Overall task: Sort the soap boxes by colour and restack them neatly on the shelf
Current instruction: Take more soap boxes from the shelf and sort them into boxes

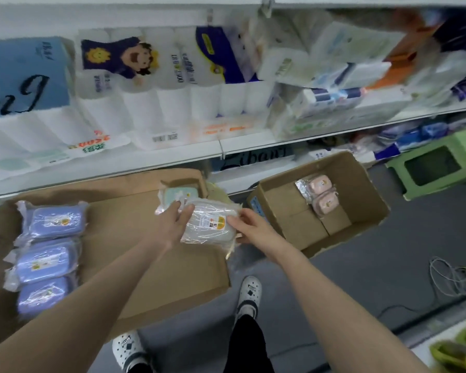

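Fingers [234, 220] of right hand [249, 228] pinch grey soap box [207, 227] above cardboard sheet [135, 232], left hand [172, 224] flat on top; slack wrap may slip, dropping it into wrong colour pile.

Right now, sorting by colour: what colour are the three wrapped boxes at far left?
Those boxes are purple; head view.

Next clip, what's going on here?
A person sorts wrapped soap boxes by a shelf. The right hand pinches a grey box over flat cardboard, the left hand resting its fingers on its far edge. Three purple boxes lie on the cardboard's left; two pink boxes sit in the open carton.
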Demonstrator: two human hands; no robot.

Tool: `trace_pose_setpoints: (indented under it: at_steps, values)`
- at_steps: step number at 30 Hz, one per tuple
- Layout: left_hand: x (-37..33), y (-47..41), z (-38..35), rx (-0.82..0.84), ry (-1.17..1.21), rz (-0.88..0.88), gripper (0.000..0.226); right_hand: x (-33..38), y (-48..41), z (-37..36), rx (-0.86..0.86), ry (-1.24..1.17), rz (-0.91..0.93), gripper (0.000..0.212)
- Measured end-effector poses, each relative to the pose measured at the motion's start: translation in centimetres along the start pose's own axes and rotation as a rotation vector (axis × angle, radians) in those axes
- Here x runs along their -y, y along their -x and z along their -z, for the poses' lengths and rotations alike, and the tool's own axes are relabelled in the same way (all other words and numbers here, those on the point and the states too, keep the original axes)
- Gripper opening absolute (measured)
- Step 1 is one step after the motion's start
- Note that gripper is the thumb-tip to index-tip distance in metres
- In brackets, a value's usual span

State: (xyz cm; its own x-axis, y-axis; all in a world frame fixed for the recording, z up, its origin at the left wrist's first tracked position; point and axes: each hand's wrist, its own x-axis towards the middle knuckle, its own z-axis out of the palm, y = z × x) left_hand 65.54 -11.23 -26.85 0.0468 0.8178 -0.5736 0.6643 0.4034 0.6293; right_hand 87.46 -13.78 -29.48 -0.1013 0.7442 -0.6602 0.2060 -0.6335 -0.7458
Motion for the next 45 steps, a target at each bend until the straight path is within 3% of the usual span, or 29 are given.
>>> trace_pose_setpoints:
  at_steps: [2, 4, 8, 10, 16, 22, 31, 38, 45]
  values:
    - [-3.3, -1.8, -4.2, 0.023, 0.048, 0.031, 0.074, -0.6, -0.3, 5.2, -0.02, -0.028, -0.002, 0.04]
    - [-6.4, -3.3, -8.2, 0.055, 0.025, 0.045, 0.07, -1.6, -0.5, 10.6, -0.044, -0.06, -0.025, 0.034]
    - [-10.7, -5.8, -14.3, 0.157, -0.085, -0.041, 0.033, -3.4, -0.8, 19.4, -0.088, -0.079, -0.09, 0.036]
    - [-12.1, -7.0, -16.1, 0.187, -0.096, -0.086, 0.027, -4.0, -1.2, 22.5, -0.112, -0.085, -0.114, 0.032]
    - [-13.1, -10.6, -18.2, 0.132, -0.252, -0.146, 0.046, -5.9, -3.5, 28.2, -0.31, 0.033, -0.129, 0.045]
    - [-11.9, -15.3, -21.2, 0.025, -0.407, -0.219, 0.053, -8.0, -8.9, 31.1, -0.445, 0.247, -0.13, 0.05]
    - [-10.2, -22.2, -28.8, -0.079, -0.483, -0.188, 0.072, -14.4, -22.4, 31.9, -0.259, 0.532, -0.143, 0.059]
    - [-7.6, -23.4, -31.3, -0.079, -0.61, -0.249, 0.066, -17.8, -31.9, 30.2, -0.119, 0.511, -0.196, 0.056]
    - [-6.0, -24.5, -31.5, -0.096, -0.566, -0.288, 0.062, -19.7, -34.8, 28.6, -0.178, 0.622, -0.199, 0.049]
